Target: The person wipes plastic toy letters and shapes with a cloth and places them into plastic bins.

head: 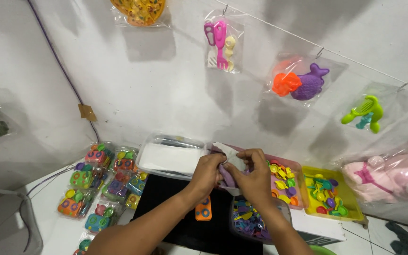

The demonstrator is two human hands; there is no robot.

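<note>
My left hand [207,172] and my right hand [252,175] meet over the black mat [166,198], both pinching a small clear plastic bag [230,156] with a purple toy piece [226,178] partly inside it. An orange toy piece with blue rings [203,209] lies on the mat just below my hands. What else the bag holds is hidden by my fingers.
A clear lidded box [168,158] sits behind the mat. Several filled toy bags [97,182] lie at the left. A pink tray [284,182], a yellow tray [329,193] and a dark tray [249,219] hold small coloured toys at the right. Bagged toys [301,82] hang on the wall.
</note>
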